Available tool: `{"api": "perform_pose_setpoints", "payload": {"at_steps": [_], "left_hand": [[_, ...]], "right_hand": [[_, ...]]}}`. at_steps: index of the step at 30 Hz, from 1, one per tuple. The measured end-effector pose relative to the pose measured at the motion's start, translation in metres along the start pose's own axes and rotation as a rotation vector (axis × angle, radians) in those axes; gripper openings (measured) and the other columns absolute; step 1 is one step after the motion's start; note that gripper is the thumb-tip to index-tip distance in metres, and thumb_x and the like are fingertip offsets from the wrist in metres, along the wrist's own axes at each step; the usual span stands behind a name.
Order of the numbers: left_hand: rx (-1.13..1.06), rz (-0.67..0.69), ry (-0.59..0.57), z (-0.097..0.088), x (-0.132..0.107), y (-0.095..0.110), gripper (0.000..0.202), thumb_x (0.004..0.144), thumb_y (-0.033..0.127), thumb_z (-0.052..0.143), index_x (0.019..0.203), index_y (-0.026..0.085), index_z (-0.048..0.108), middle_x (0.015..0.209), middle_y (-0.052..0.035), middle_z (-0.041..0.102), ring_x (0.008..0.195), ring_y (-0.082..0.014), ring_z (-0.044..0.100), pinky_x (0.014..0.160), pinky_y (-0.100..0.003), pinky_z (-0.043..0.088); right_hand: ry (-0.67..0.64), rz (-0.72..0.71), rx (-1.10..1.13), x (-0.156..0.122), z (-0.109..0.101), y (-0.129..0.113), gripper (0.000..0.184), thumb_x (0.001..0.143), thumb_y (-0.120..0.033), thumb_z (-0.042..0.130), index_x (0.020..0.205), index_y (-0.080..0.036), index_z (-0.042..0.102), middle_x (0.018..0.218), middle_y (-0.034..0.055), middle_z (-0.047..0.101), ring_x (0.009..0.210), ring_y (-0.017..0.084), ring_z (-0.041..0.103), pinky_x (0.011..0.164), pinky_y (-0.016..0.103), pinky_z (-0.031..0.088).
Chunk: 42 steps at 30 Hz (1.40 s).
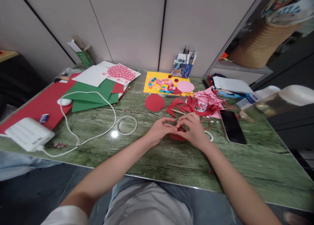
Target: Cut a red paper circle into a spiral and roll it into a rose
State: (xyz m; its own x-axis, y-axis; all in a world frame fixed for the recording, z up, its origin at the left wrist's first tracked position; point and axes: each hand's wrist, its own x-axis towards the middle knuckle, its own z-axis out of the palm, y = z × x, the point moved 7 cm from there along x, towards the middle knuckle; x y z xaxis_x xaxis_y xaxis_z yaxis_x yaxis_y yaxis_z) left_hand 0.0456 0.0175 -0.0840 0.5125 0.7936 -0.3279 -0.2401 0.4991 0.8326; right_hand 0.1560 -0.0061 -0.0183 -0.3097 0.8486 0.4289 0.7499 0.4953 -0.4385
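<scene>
My left hand point(162, 131) and my right hand point(192, 128) meet over the table, fingertips pinched together on a red paper piece point(177, 137). Its exact shape is partly hidden by my fingers. Just beyond them lies a thin pale stick point(177, 112) on folded red paper scraps point(175, 104). A flat red paper circle point(154, 102) rests to the left of the scraps. Beside my right wrist a white curved loop point(210, 135) shows, mostly covered by the hand.
Shredded strips point(204, 102) lie back right, near a phone point(233, 127) and a bottle point(267, 107). A yellow sheet point(147, 86) carries small coloured paper pieces. On the left are a tape ring point(127, 125), green paper point(89, 92), and a power bank point(29, 135) with a cable point(98, 137).
</scene>
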Motion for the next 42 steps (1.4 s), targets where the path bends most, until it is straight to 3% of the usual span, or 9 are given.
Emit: {"api": "perform_pose_setpoints", "payload": {"at_steps": [6, 16, 19, 30, 36, 42], "left_hand": [[0.109, -0.012, -0.078, 0.000, -0.001, 0.010, 0.044, 0.055, 0.012, 0.075, 0.095, 0.012, 0.057, 0.064, -0.0011, 0.067, 0.057, -0.0099, 0.060, 0.065, -0.025, 0.043], [0.354, -0.027, -0.273, 0.002, -0.006, 0.017, 0.044, 0.058, 0.017, 0.075, 0.099, 0.015, 0.059, 0.069, -0.0008, 0.067, 0.060, -0.0104, 0.059, 0.063, -0.023, 0.042], [0.313, -0.031, -0.240, 0.002, -0.005, 0.016, 0.045, 0.059, 0.017, 0.074, 0.100, 0.015, 0.058, 0.069, -0.0011, 0.067, 0.061, -0.0105, 0.059, 0.064, -0.024, 0.042], [0.009, 0.058, 0.082, 0.000, -0.007, 0.009, 0.035, 0.064, 0.018, 0.070, 0.096, 0.013, 0.057, 0.069, -0.0010, 0.067, 0.064, -0.0093, 0.059, 0.068, -0.022, 0.042], [0.033, 0.090, 0.030, -0.002, -0.004, 0.014, 0.036, 0.061, 0.013, 0.072, 0.094, 0.013, 0.058, 0.064, 0.0002, 0.067, 0.060, -0.0081, 0.059, 0.068, -0.022, 0.041], [0.080, 0.089, -0.032, -0.003, -0.003, 0.019, 0.039, 0.061, 0.017, 0.074, 0.096, 0.013, 0.056, 0.066, 0.0001, 0.067, 0.061, -0.0094, 0.060, 0.069, -0.024, 0.042]], "right_hand": [[-0.120, -0.033, 0.159, 0.001, -0.004, -0.002, 0.013, 0.073, -0.031, 0.070, 0.085, -0.027, 0.068, 0.093, 0.0037, 0.062, 0.095, 0.023, 0.050, 0.084, 0.041, 0.043], [-0.161, -0.086, 0.180, -0.001, 0.002, -0.006, 0.012, 0.071, -0.033, 0.071, 0.082, -0.028, 0.070, 0.090, 0.0032, 0.064, 0.095, 0.023, 0.051, 0.087, 0.043, 0.041], [-0.151, -0.086, 0.161, -0.001, 0.002, -0.005, 0.010, 0.073, -0.034, 0.069, 0.081, -0.027, 0.069, 0.091, 0.0033, 0.064, 0.095, 0.022, 0.051, 0.086, 0.043, 0.040], [0.084, -0.036, -0.083, -0.001, -0.008, -0.005, 0.011, 0.078, -0.033, 0.065, 0.084, -0.024, 0.063, 0.091, 0.0041, 0.065, 0.091, 0.023, 0.052, 0.082, 0.042, 0.036], [0.087, 0.027, 0.042, 0.001, -0.012, -0.006, 0.012, 0.073, -0.033, 0.070, 0.080, -0.024, 0.066, 0.087, 0.0038, 0.063, 0.090, 0.023, 0.052, 0.080, 0.039, 0.041], [0.032, 0.026, 0.106, 0.002, -0.011, -0.003, 0.017, 0.074, -0.030, 0.069, 0.090, -0.025, 0.068, 0.092, 0.0046, 0.061, 0.094, 0.023, 0.052, 0.082, 0.040, 0.042]]}}
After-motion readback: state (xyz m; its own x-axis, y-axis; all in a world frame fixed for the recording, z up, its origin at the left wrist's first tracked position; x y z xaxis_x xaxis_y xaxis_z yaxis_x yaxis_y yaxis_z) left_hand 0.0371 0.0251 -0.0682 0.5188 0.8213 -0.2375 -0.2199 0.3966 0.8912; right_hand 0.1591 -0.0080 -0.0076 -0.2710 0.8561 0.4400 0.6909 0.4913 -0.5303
